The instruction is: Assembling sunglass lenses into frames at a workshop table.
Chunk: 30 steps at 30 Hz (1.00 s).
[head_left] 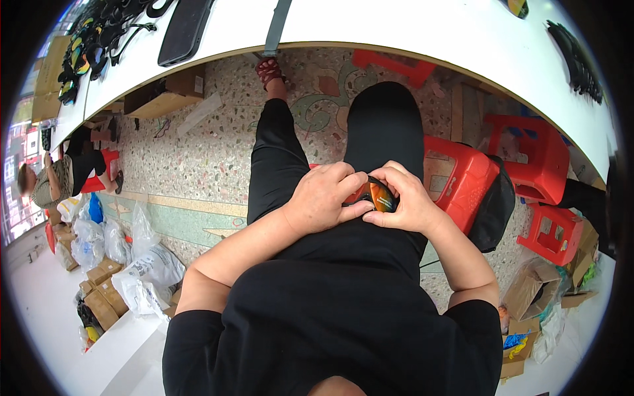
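Above my lap, both hands hold one pair of sunglasses (382, 197) with a black frame and shiny orange lenses. My left hand (323, 197) pinches its left part between thumb and fingers, covering much of that lens. Around the right lens, the thumb and fingers of my right hand (413, 203) are closed on the rim. The fingers hide most of the frame, and I cannot see how the temples lie.
A white table (370, 30) curves across the front, bearing a black phone (185, 32), piled eyewear (99, 39) and a row of dark curved pieces (574, 63). Red stools (462, 181) stand right. Plastic bags (148, 274) and cardboard boxes (102, 297) lie left, near another person (59, 178).
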Each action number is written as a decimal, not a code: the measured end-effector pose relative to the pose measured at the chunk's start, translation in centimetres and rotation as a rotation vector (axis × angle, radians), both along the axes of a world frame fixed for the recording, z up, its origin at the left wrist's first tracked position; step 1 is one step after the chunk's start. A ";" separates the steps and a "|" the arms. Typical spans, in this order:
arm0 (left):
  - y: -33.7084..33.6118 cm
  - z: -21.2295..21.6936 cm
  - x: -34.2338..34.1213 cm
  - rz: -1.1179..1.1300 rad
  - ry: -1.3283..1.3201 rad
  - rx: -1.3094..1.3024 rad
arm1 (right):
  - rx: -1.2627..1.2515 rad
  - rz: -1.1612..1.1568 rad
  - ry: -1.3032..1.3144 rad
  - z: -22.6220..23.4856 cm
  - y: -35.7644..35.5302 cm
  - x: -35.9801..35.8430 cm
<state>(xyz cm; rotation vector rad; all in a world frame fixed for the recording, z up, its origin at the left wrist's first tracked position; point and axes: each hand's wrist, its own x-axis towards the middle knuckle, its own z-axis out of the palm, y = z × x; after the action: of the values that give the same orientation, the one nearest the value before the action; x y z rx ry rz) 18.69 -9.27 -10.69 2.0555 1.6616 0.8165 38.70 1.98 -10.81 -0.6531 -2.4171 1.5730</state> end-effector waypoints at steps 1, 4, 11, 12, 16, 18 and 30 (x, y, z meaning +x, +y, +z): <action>-0.1 -0.2 0.0 0.007 -0.022 -0.024 | -0.030 -0.010 0.014 -0.4 -0.1 0.0; -0.1 -0.2 0.1 0.035 -0.062 0.035 | 0.010 0.011 0.115 -1.0 0.0 -0.3; 0.3 -0.7 -0.2 0.079 -0.088 -0.024 | 0.123 -0.035 0.185 -1.9 0.3 -1.0; 0.3 -0.7 -0.3 0.082 -0.089 -0.040 | 0.114 -0.041 0.173 -1.9 0.3 -1.0; 0.3 -1.1 -0.2 0.073 -0.106 -0.038 | 0.110 -0.070 0.204 -1.8 0.2 -0.7; 0.4 -0.7 -0.1 0.068 -0.120 -0.035 | 0.070 -0.078 0.120 -1.4 0.1 -0.6; 0.8 -0.3 -0.2 0.021 -0.097 -0.148 | 0.001 -0.075 0.086 -1.9 -0.2 -0.4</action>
<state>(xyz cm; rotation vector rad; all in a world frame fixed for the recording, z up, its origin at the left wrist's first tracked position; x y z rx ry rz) 18.51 -8.48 -11.00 1.8724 1.6419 0.7629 38.26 1.81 -12.75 -0.6541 -2.3047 1.5383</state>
